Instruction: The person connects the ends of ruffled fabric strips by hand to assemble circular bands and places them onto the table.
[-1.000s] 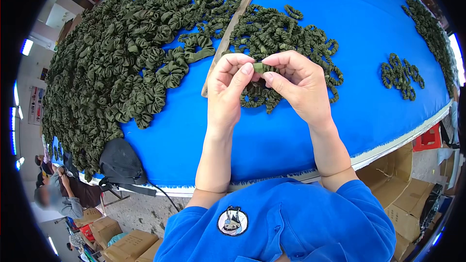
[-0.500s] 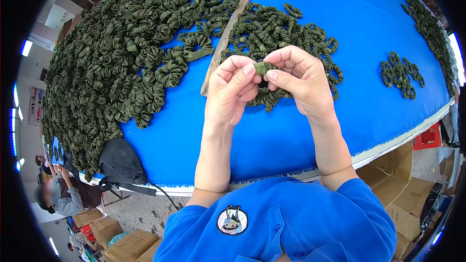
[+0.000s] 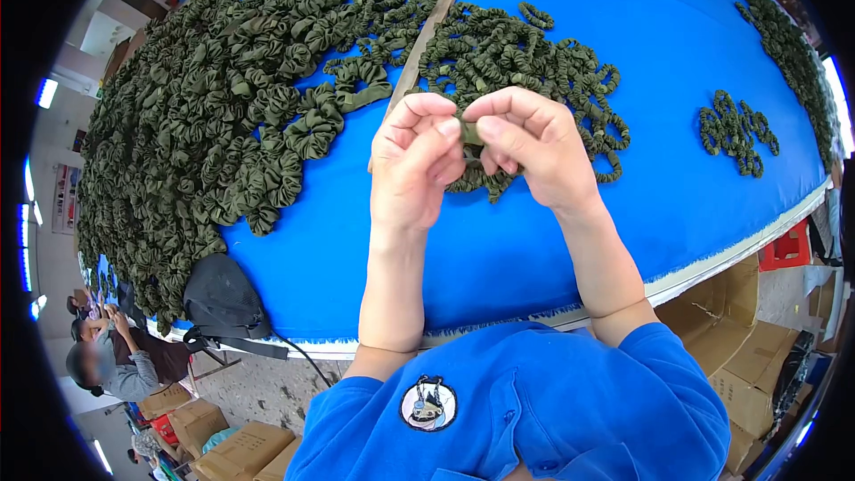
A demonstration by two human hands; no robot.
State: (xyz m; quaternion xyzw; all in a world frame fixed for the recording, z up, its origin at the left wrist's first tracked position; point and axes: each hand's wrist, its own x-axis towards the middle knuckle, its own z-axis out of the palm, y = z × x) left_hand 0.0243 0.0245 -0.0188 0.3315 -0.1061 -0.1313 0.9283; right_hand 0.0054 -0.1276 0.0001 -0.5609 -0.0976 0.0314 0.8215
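Between my two hands is a dark green scrunchie [image 3: 471,132], with a short flat stretch of its fabric showing. My left hand [image 3: 417,156] pinches one side between thumb and fingers. My right hand [image 3: 534,144] pinches the other side, close to the left fingertips. Most of the scrunchie is hidden by the fingers. Just beyond the hands lies a pile of small, tightly gathered green scrunchies [image 3: 508,53] on the blue cloth [image 3: 499,249].
A wooden strip [image 3: 436,22] separates that pile from a big heap of fuller scrunchies [image 3: 214,98] on the left. A black cap-like item [image 3: 223,296] lies at the near edge. A small cluster [image 3: 737,134] is at right. Cardboard boxes [image 3: 744,365] stand below; another person [image 3: 116,356] sits at left.
Both hands have shifted slightly left and their fingertips have drawn closer together. Less of the scrunchie shows between them, and its flat stretch has turned.
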